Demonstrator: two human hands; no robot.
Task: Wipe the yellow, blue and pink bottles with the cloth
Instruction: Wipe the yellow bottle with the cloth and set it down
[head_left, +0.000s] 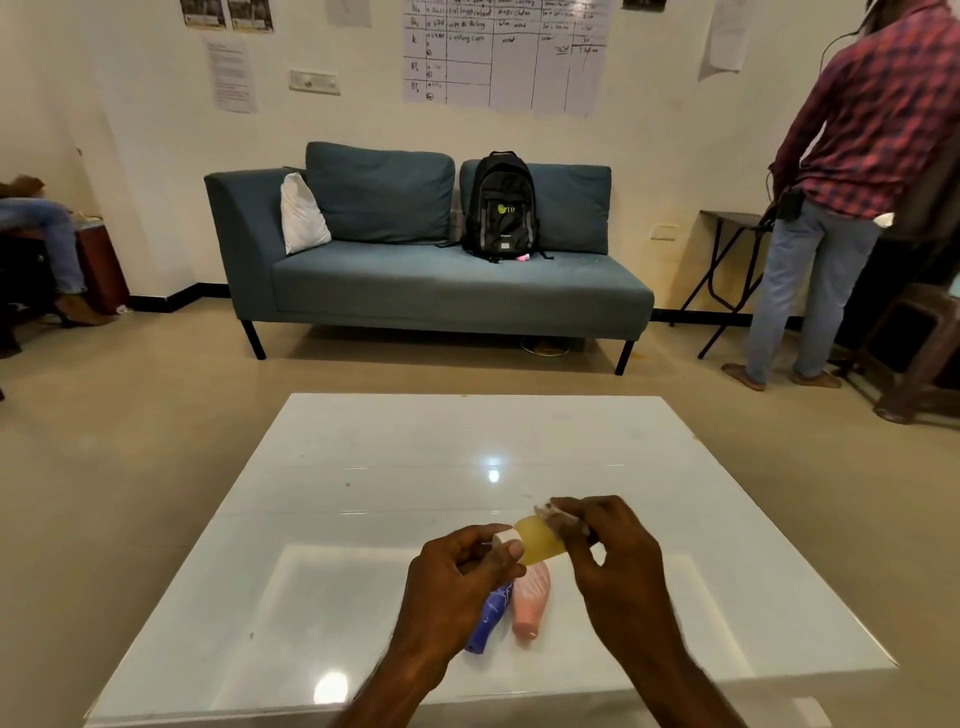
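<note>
My left hand (462, 571) holds the yellow bottle (537, 543) by its white cap end, lifted above the white table (363, 519) and lying roughly sideways. My right hand (608, 540) presses a small crumpled cloth (558, 517) against the bottle's far end. Below my hands, the blue bottle (488, 621) and the pink bottle (530, 603) lie side by side on the table, the blue one partly hidden by my left wrist.
A blue sofa (415, 280) with a black backpack (501, 208) stands beyond the table. A person in a checked shirt (852, 182) stands at the right near a folding table (727, 260). Another person's legs (47, 234) show at the far left.
</note>
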